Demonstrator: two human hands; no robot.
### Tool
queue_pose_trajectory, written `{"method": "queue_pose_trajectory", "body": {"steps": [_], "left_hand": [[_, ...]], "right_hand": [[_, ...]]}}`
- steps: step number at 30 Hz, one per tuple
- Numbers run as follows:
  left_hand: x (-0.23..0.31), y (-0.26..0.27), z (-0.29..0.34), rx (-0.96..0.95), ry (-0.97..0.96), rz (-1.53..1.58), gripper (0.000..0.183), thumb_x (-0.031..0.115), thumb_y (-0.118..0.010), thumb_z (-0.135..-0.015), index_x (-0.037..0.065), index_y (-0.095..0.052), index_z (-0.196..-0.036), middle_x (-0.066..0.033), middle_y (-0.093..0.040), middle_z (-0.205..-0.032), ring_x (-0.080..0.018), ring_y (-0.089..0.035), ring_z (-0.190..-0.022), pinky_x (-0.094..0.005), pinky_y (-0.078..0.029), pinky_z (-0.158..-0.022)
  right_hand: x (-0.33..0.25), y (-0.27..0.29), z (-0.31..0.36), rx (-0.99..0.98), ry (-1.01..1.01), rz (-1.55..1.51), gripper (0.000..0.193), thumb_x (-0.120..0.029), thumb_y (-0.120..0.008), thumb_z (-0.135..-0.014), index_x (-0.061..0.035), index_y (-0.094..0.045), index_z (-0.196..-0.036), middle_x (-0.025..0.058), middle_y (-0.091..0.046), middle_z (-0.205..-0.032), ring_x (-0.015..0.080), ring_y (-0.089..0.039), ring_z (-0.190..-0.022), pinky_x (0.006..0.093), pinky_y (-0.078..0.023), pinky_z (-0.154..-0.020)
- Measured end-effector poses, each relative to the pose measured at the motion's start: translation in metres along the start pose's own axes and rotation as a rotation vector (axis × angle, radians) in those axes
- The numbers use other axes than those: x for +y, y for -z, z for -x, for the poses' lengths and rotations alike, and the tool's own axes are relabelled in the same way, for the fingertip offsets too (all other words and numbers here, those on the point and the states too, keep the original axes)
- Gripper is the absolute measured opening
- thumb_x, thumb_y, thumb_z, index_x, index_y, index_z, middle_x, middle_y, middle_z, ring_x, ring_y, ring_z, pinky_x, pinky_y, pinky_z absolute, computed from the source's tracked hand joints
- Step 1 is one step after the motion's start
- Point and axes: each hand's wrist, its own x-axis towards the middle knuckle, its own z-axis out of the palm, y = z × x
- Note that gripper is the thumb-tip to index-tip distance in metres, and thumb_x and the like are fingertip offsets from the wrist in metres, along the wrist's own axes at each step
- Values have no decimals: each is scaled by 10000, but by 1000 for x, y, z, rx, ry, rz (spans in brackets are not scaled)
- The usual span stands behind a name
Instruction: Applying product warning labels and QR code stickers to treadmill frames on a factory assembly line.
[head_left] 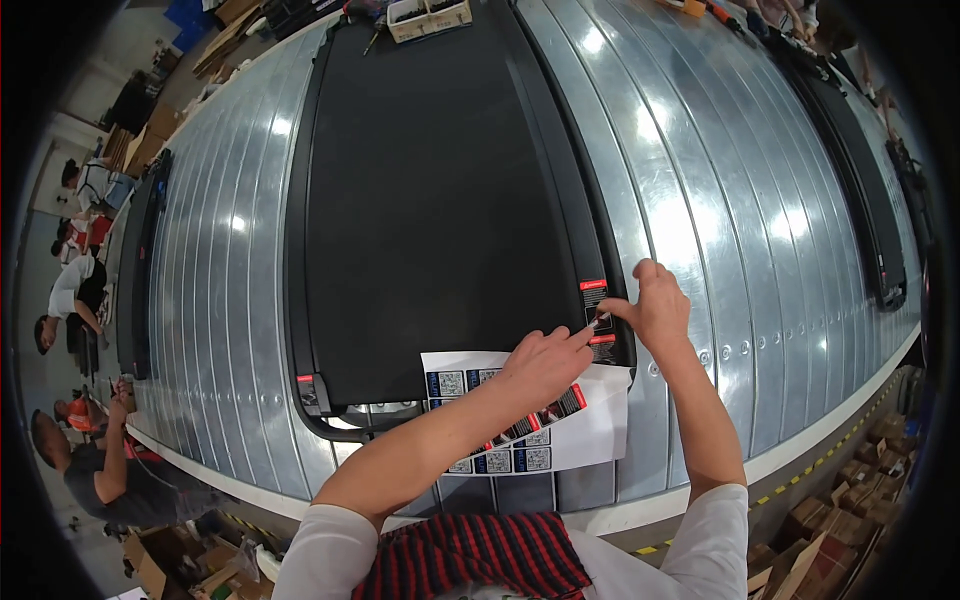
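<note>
A black treadmill deck (430, 200) with side rails lies in front of me. On its right rail, near the close end, are red-and-black warning labels (594, 290). My left hand (548, 362) reaches across to that rail, fingertips closed at a small pale-edged piece I cannot make out. Beside it my right hand (658, 305) has its thumb stretched to the same spot and its other fingers apart from the thumb. Under my left forearm lie a white sticker sheet (590, 440) and rows of red-and-black labels (562, 403), partly hidden by the arm.
The deck rests on a line of shiny metal slats (690, 230). A tray of small dark parts (428, 20) stands at the deck's far end. Other decks (850, 170) lie to right and left. People work at the left, including a person in dark clothing (110, 475). Cardboard boxes (830, 510) fill the lower right.
</note>
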Motion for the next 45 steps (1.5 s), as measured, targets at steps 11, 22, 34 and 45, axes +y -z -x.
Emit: {"method": "queue_pose_trajectory", "body": {"steps": [11,22,34,45], "left_hand": [[13,96,118,4,314,608,171,173,-517,-829,17,-538,-898,-66,-593,-797,-177,-560,-719,-310,-440,-644],[15,114,311,767,367,1540,308,156,-518,-851,-3,-481,-1112,-60,-565,-1026,-116,-536,-903,-276,-427,-803],[1,72,468,793,43,2087,357,100,-565,-806,17,-462,-1138,-94,-561,-1058,-215,-558,-962,-355,-444,-861],[-58,93,542,523,-352,2180,512,148,-584,-789,-5,-363,-1225,-128,-490,-1161,-266,-490,-1065,-393,-388,-921]], "right_hand": [[-5,-44,46,574,62,-457,460,-279,-584,-794,44,-462,-1098,184,-513,-1081,301,-484,-1025,357,-384,-853],[-195,31,219,-297,295,-1301,222,-61,-573,-791,36,-561,-990,75,-608,-938,109,-562,-835,246,-455,-732],[-352,32,297,628,801,-442,537,-28,-714,-562,-42,-514,-1061,120,-520,-1021,303,-475,-961,371,-399,-819],[-469,19,338,216,757,-840,283,-31,-690,-661,-17,-558,-911,51,-537,-798,119,-524,-707,238,-443,-652]]}}
